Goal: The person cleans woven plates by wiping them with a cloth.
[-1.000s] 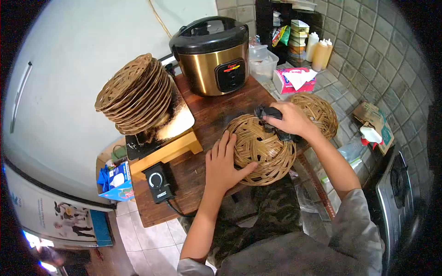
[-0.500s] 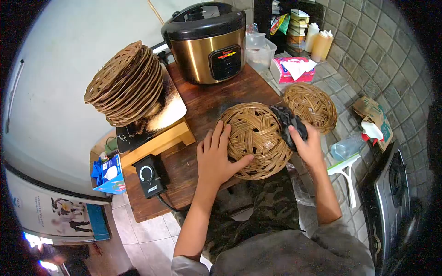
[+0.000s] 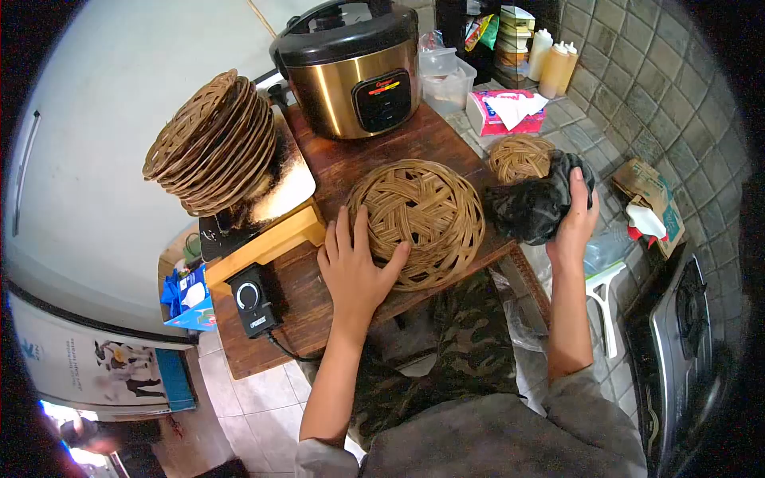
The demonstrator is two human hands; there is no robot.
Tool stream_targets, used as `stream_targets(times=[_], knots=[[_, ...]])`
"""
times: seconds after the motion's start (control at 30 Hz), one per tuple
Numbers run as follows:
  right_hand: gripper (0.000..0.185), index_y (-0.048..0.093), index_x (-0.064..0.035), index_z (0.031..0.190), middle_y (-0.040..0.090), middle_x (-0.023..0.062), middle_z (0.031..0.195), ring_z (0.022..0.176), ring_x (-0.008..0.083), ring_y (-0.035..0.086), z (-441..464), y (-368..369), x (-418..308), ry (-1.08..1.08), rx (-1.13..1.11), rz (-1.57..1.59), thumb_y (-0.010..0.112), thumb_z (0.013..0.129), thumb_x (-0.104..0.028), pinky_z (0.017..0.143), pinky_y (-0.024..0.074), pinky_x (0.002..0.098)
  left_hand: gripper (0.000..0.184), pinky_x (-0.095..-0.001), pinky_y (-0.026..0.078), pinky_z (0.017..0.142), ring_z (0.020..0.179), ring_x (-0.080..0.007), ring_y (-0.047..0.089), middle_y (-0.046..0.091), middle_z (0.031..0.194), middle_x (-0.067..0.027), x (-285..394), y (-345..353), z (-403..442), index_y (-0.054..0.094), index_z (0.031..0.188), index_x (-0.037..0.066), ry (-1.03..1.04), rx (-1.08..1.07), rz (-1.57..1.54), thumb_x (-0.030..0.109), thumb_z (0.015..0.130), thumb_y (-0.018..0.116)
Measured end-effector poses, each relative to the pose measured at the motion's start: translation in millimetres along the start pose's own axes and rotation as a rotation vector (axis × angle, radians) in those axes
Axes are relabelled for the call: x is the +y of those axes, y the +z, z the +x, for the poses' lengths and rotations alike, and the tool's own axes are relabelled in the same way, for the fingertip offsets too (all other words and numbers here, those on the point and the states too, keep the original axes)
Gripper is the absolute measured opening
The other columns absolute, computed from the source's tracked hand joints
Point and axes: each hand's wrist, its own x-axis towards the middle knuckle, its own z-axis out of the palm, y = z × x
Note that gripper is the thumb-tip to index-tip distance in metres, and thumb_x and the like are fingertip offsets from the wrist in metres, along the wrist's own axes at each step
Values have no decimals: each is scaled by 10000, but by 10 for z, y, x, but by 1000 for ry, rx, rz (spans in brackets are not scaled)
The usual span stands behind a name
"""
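A round woven rattan plate [image 3: 418,219] lies on the wooden table [image 3: 311,299] in front of me. My left hand [image 3: 356,259] rests on its left edge, fingers spread. Off to the right of the plate, my right hand [image 3: 575,219] grips a crumpled black cloth [image 3: 530,209], part of which hangs toward the plate. Behind the cloth, another woven plate [image 3: 516,155] sits on the tiled counter, partly covered from view. A tall leaning stack of woven plates [image 3: 211,147] stands at the left.
A gold and black rice cooker [image 3: 351,80] stands at the back of the table. A tissue pack [image 3: 506,111], a spray bottle [image 3: 610,248], a squeegee [image 3: 604,303] and a stove [image 3: 685,334] are on the right. A dial controller [image 3: 253,303] sits at the table's left edge.
My right hand has lifted the black cloth off the plate's rim and moved right, and the cloth has spread out. My left hand stays on the plate, which appears shifted slightly left.
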Motion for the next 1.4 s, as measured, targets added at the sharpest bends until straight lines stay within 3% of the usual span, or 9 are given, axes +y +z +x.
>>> stream_targets(times=[0.03, 0.1, 0.17, 0.33, 0.4, 0.9, 0.97, 1.1, 1.4], knots=[[489, 590, 63, 1217, 665, 102, 1071, 925, 159, 637, -15, -30, 74, 2, 1, 0, 681, 934, -325, 847, 514, 321, 729, -513, 351, 1055, 1319, -379, 437, 455, 1466, -191, 3, -2, 1, 497, 1412, 78, 0, -2, 1, 514, 853, 666], [485, 602, 69, 1216, 668, 104, 1084, 945, 166, 623, -63, -94, 262, -223, -95, -551, 687, 933, -315, 848, 503, 319, 759, -515, 326, 1075, 1333, -384, 420, 425, 1480, -212, 0, -6, 4, 466, 1424, 51, -30, -23, -13, 518, 859, 662], [322, 675, 17, 1051, 669, 78, 981, 900, 176, 600, -164, -15, 263, -227, -450, -593, 716, 912, -271, 798, 483, 312, 786, -522, 305, 1089, 1350, -388, 398, 390, 1500, -223, -21, 21, -7, 440, 1438, 46, -24, -52, -64, 524, 857, 666], [256, 651, 8, 955, 607, 159, 877, 838, 348, 611, -255, 63, 620, -632, -613, -1060, 729, 826, -199, 733, 481, 404, 857, -539, 246, 1124, 1397, -396, 330, 285, 1555, -237, -86, -47, -40, 378, 1477, 56, 27, -144, -103, 535, 839, 691], [251, 647, 6, 941, 598, 167, 874, 845, 372, 599, -242, 57, 625, -614, -635, -1050, 721, 816, -198, 735, 478, 422, 907, -569, 244, 1104, 1415, -413, 287, 268, 1543, -268, -116, -55, -12, 406, 1471, 52, 14, -184, -223, 627, 824, 676], [289, 632, -7, 890, 594, 145, 879, 834, 356, 591, -876, -13, 368, -607, -844, -1090, 763, 725, -206, 712, 489, 448, 910, -549, 286, 1083, 1381, -413, 351, 326, 1514, -282, -56, 27, -2, 426, 1456, 53, 1, -110, -194, 644, 811, 678], [222, 636, 9, 906, 625, 180, 887, 844, 394, 616, -847, -3, 332, -542, -837, -1063, 719, 740, -113, 739, 492, 440, 902, -545, 296, 1087, 1376, -421, 357, 321, 1521, -273, -72, 38, 2, 420, 1458, 68, -1, -118, -188, 628, 805, 691], [329, 642, 39, 985, 645, 204, 952, 896, 409, 623, -487, -105, 475, -494, -688, -1081, 725, 800, -220, 784, 506, 458, 886, -534, 312, 1088, 1353, -431, 380, 333, 1512, -259, -84, 16, -25, 424, 1450, 103, 22, -107, -189, 597, 778, 721], [230, 645, 43, 980, 641, 220, 921, 843, 425, 621, -490, -202, 498, -494, -594, -1053, 672, 860, -151, 743, 494, 417, 868, -516, 321, 1086, 1339, -416, 400, 373, 1484, -228, -112, -20, -7, 491, 1401, 165, -2, -123, -261, 593, 704, 784]])
